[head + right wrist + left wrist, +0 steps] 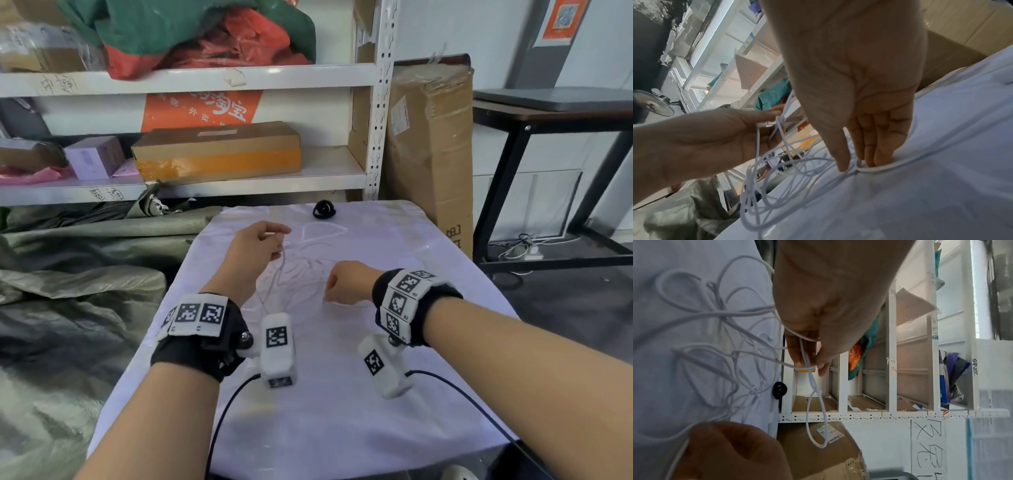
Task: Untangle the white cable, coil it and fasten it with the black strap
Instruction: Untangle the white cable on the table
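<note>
Early stage: white cable [301, 260] still tangled on the surface [329, 411], left hand [255, 245] fingers pinching a raised loop, right hand [349, 282] fingers pinching a strand low, black strap [323, 209] untouched at far edge

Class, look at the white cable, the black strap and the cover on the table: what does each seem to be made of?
White cable: likely plastic or rubber sheathing, smooth, bending in soft loops. Black strap: possibly fabric or hook-and-loop, matte, rolled up; too small to be sure. Table cover: thin white cloth, with creases and folds.
</note>
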{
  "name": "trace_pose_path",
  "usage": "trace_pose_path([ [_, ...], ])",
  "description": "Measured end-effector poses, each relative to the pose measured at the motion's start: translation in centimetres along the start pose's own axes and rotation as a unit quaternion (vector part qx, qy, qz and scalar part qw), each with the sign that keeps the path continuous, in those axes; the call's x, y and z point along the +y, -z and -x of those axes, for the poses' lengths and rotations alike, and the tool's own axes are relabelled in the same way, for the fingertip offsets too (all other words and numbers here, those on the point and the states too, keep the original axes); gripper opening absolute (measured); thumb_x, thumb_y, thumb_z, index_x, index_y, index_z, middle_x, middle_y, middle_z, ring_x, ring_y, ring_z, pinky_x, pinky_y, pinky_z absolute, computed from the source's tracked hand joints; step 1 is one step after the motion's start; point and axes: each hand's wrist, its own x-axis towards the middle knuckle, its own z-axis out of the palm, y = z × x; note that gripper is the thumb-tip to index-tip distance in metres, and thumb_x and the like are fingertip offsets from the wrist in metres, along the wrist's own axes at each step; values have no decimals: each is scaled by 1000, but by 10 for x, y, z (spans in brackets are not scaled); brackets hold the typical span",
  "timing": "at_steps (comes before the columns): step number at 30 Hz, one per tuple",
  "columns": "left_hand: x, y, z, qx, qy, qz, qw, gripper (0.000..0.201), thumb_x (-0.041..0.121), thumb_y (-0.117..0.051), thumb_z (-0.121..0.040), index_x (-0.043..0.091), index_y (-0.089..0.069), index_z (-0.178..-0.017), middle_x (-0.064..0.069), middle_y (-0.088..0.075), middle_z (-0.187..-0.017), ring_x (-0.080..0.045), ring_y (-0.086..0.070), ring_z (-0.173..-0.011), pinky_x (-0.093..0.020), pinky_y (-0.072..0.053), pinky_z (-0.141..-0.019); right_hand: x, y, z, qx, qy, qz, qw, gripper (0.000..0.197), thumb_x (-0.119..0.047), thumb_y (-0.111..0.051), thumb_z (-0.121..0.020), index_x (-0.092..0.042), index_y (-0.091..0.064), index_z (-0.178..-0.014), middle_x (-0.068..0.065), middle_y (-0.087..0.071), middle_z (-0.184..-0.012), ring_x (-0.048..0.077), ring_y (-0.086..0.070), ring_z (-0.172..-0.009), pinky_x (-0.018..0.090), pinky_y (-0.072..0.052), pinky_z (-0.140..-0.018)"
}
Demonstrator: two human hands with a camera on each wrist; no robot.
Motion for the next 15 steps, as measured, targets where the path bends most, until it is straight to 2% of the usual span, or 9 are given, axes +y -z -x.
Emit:
trace_pose_path([
  [2,3,-2,2,-13,4,51,999,22,5,-48,-97,16,-66,-91,0,-51,-73,-10,-50,-68,-24,-49,-78,-2,-1,-5,-2,-17,-17,1000,34,-35,-63,-88,-8,-55,-70,5,-53,-72,20,-50,-66,28,-42,-71],
  [4,7,-3,3,-35,16,113,993,23,4,-46,-98,15,-66,-92,1,-51,-73,-9,-49,-67,-19,-49,-71,-2,-2,-10,-1,-38,-9,999,39,-41,-63,-87,-10,-51,-66,2,-51,-68,20,-52,-66,27,-41,-65],
  [6,11,-1,3,-49,31,185,981,24,2,-44,-98,13,-65,-92,0,-51,-73,-9,-49,-66,-16,-47,-65,-1,-3,-11,13,-47,19,999,31,-36,-61,-89,-5,-60,-91,5,-60,-88,27,-59,-91,26,-40,-69],
  [7,14,0,3,-51,36,217,974,24,2,-44,-98,12,-65,-93,0,-51,-73,-9,-49,-66,-17,-45,-65,1,-4,-11,22,-51,27,998,32,-32,-59,-90,-3,-60,-104,9,-62,-100,28,-59,-97,26,-40,-71],
  [8,16,2,4,-50,36,241,969,24,1,-43,-97,11,-65,-93,-1,-52,-73,-10,-50,-65,-19,-44,-66,4,-3,-10,27,-57,21,998,30,-28,-57,-91,-3,-60,-106,10,-63,-103,27,-59,-94,26,-40,-70],
  [11,20,6,6,-28,9,236,971,22,3,-45,-97,12,-64,-92,-1,-53,-74,-9,-50,-66,-20,-43,-68,17,6,-12,53,-86,-54,993,21,-17,-54,-91,-3,-59,-76,5,-65,-67,21,-59,-66,24,-47,-59],
  [12,21,7,6,-20,-9,215,976,20,6,-47,-97,13,-65,-91,0,-54,-75,-8,-49,-66,-20,-43,-69,21,11,-13,81,-98,-100,987,18,-12,-54,-89,-1,-60,-77,5,-67,-64,21,-62,-66,26,-52,-62],
  [13,22,9,8,-15,-28,188,982,18,10,-50,-97,16,-66,-90,0,-54,-77,-8,-48,-66,-20,-42,-71,25,16,-14,122,-102,-157,975,12,-8,-55,-89,3,-59,-87,10,-70,-73,24,-66,-74,30,-55,-69],
  [15,26,12,10,-12,-59,119,991,11,21,-57,-94,20,-68,-96,1,-49,-77,-8,-44,-64,-18,-40,-72,31,28,-12,215,-102,-291,927,27,-2,-54,-87,7,-49,-112,19,-65,-93,30,-65,-84,37,-56,-73],
])
